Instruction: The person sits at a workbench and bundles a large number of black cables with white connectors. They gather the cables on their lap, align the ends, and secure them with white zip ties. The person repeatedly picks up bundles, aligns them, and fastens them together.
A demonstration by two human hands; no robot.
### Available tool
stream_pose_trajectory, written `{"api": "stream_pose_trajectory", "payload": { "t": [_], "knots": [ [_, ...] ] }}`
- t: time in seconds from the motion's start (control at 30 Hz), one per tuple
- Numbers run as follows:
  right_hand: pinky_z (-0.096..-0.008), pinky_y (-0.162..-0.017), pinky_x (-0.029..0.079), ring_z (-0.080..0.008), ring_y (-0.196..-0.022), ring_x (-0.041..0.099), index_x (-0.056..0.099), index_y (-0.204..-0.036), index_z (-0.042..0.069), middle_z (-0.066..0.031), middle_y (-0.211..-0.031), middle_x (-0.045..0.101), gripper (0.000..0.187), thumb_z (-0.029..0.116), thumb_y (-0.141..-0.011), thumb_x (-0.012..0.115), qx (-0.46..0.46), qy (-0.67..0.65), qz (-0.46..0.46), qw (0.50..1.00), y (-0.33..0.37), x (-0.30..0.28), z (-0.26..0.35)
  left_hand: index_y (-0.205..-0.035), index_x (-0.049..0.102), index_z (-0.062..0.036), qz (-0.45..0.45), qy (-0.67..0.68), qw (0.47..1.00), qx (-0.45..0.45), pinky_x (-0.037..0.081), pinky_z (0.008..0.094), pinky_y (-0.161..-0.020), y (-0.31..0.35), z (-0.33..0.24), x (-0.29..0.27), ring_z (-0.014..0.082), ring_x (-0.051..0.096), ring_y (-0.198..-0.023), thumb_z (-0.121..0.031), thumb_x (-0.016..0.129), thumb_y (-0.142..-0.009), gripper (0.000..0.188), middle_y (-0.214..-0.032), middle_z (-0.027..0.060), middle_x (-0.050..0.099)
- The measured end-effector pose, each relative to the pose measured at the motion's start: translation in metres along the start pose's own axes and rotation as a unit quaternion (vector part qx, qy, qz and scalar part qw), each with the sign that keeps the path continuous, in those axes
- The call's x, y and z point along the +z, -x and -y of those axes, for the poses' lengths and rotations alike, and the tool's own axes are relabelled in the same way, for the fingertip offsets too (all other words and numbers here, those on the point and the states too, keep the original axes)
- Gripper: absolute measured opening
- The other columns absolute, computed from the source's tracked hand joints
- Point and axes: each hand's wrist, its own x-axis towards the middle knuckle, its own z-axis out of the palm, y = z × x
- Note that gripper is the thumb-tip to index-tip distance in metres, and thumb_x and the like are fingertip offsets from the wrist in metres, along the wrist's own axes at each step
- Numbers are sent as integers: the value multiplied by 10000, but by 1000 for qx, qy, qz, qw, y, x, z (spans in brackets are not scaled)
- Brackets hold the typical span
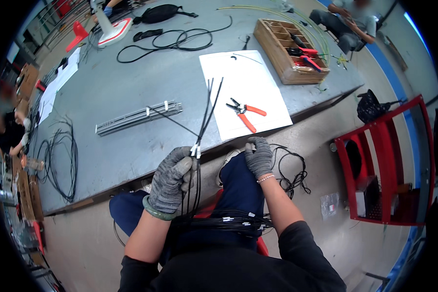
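My left hand (168,182), in a grey knit glove, is closed round several thin black cables (207,119). Their upper ends fan out over the table edge, and white label sleeves (195,150) sit just above my fingers. To the right, my gloved right hand (259,158) has its fingers curled together near the table's front edge; whatever they pinch is too small to make out. Across my lap lies a bundle of black cables (221,222) with white labels. Wire strippers (246,114) with orange handles rest on a white sheet (277,109) beyond my hands.
Grey slotted strips (136,118) lie on the table (107,87). A wooden compartment box (289,73) with tools stands at the far right. Coiled black cables (65,165) lie at left; others (294,175) hang or lie at right, near a red metal rack (384,165). Other people sit farther off.
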Motion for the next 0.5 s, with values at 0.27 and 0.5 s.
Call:
{"api": "stream_pose_trajectory", "payload": {
  "t": [0.27, 0.5],
  "knots": [
    [-434, -830, 466, -338, -909, 587, 629, -942, 60, -151, -935, 617, 197, 186, -791, 618, 18, 11, 14, 1000, 0, -1, -1, -1051, 584, -38, -16, -14, 1000, 7, 342, 165, -408, 0, 2, 3, 31, 444, -499, -216, 621, -887, 245, -716, -15, 566],
    [-437, -823, 468, -344, -907, 586, 630, -942, 59, -159, -939, 612, 208, 193, -783, 623, 29, 10, 18, 999, 0, -4, 2, -1045, 589, -41, -24, -20, 999, 10, 332, 168, -394, -3, 4, 4, 35, 441, -487, -242, 636, -873, 268, -686, -17, 553]
  ]
}}
